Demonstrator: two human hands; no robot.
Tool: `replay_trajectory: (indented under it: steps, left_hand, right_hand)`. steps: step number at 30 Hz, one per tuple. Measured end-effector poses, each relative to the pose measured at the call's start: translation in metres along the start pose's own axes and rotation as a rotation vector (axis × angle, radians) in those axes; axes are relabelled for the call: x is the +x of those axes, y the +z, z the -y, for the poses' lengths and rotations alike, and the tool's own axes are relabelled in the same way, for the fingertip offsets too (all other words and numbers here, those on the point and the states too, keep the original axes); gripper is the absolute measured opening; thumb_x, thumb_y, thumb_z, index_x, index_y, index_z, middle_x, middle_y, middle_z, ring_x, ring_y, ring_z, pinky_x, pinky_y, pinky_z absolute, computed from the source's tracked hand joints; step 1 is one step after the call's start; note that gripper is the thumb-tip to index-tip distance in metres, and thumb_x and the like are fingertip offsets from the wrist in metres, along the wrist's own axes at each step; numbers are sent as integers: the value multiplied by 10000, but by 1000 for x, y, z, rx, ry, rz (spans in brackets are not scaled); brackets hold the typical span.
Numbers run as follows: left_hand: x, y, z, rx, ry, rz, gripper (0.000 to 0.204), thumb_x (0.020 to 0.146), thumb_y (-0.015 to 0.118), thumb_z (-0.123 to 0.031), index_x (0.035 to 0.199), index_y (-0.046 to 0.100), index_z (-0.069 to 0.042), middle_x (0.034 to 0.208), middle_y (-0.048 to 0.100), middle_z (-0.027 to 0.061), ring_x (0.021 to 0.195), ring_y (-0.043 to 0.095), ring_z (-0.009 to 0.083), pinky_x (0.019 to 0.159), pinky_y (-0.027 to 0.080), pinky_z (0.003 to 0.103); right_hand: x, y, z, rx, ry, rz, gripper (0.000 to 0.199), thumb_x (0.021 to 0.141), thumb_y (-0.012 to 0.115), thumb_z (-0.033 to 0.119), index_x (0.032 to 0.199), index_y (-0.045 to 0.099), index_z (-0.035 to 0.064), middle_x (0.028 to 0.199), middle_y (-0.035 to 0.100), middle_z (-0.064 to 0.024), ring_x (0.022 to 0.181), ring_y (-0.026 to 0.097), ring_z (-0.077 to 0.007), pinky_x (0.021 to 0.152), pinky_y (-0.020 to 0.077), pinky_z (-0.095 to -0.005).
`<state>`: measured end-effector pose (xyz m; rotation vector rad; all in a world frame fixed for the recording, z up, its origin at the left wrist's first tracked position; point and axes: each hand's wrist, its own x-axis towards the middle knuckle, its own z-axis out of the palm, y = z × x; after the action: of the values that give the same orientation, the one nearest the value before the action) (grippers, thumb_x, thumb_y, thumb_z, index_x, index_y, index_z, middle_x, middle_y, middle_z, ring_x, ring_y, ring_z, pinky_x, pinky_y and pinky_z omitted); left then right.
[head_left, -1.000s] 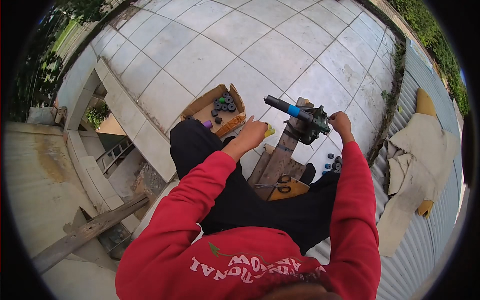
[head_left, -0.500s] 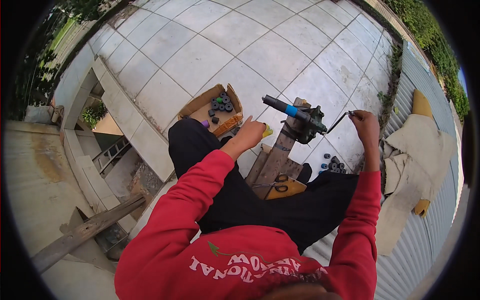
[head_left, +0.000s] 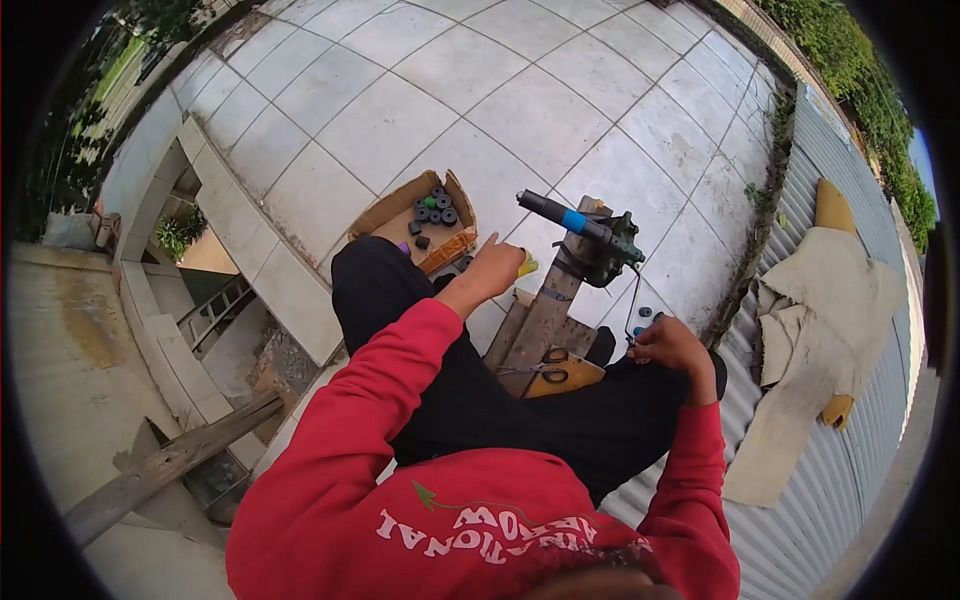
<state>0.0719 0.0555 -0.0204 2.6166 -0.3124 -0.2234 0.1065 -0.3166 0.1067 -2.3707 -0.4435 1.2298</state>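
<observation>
My right hand (head_left: pixel 672 346) is closed on the end of a crank handle (head_left: pixel 634 300), low and near my right knee. The crank belongs to a dark green hand-cranked machine (head_left: pixel 612 258), strapped to an upright wooden board (head_left: pixel 540 325). From the machine a black cylinder (head_left: pixel 548 208) with a blue band (head_left: pixel 575 221) points to the left. My left hand (head_left: pixel 490 272) is just left of the board, its index finger stretched out. The other fingers are curled round a small yellow object (head_left: pixel 528 263), mostly hidden, so its kind is unclear.
An open cardboard box (head_left: pixel 455 247) with several black rolls (head_left: pixel 436 212) stands beyond my left knee. Scissors (head_left: pixel 555 366) lie on a yellowish piece at the board's foot. Small rolls (head_left: pixel 645 313) sit by my right hand. A beige cloth (head_left: pixel 835 300) covers corrugated metal sheeting (head_left: pixel 800 480) at right.
My right hand has swung down and left with the crank handle, from the machine's right side to below it. My left hand stays nearly in place with the yellow object.
</observation>
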Motion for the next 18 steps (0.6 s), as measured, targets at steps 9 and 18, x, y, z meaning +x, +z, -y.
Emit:
replay_trajectory:
  steps: [9,18]
  left_hand:
    - [-1,2,-1,-42,7,-16,114,797,600,-1,840,706,-3,840,701,237,897,691,416,1162,351,587]
    - [4,-13,-10,-364,-139,-92,120,893,617,-74,894,712,0,864,704,236,862,691,418,779,528,497]
  right_hand:
    - [129,41,-75,-229,113,90,247,815,801,267,863,808,25,759,769,-67,679,725,-159,685,573,-345]
    - [190,21,-107,-213,127,-67,233,786,786,329,779,789,96,694,745,-17,618,702,-134,640,573,-322]
